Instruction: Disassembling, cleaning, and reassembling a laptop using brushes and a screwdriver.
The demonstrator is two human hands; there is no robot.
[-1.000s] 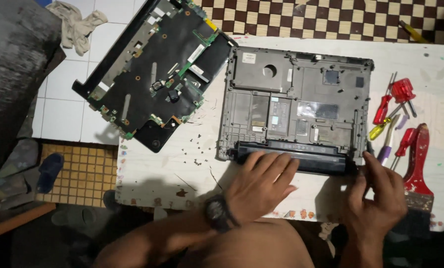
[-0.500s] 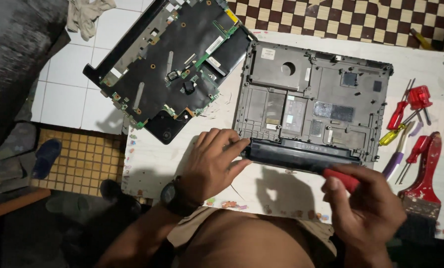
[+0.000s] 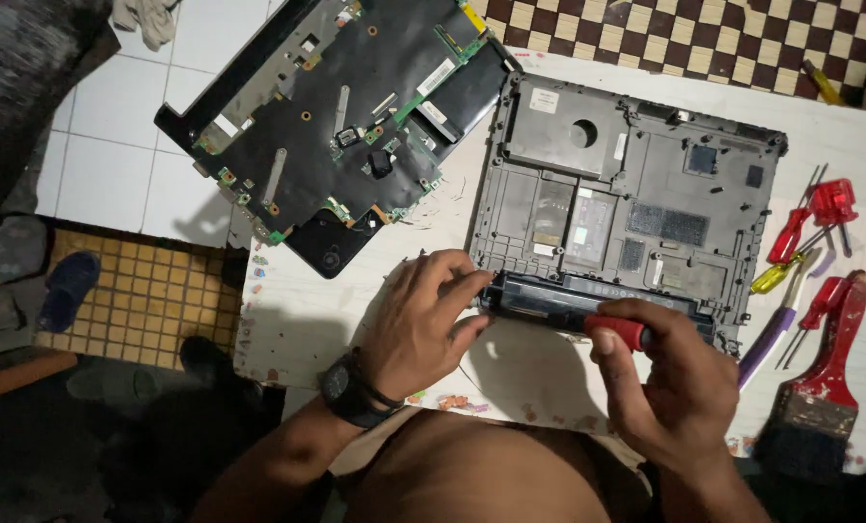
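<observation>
White worktable (image 3: 326,320) over tiled floor. Stripped motherboard tray (image 3: 336,126) lay at 11 o'clock. Laptop base (image 3: 636,194) unopened; left hand (image 3: 423,324) fingers pinched battery (image 3: 549,300) end, right hand (image 3: 680,387) fingers curled round red screwdriver (image 3: 619,331).

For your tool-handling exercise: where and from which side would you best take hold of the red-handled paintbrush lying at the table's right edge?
Grip the red-handled paintbrush by its narrow red handle, coming from above. The handle lies flat and uncovered, pointing away from the person, with the wide dark bristles nearest them.
</observation>
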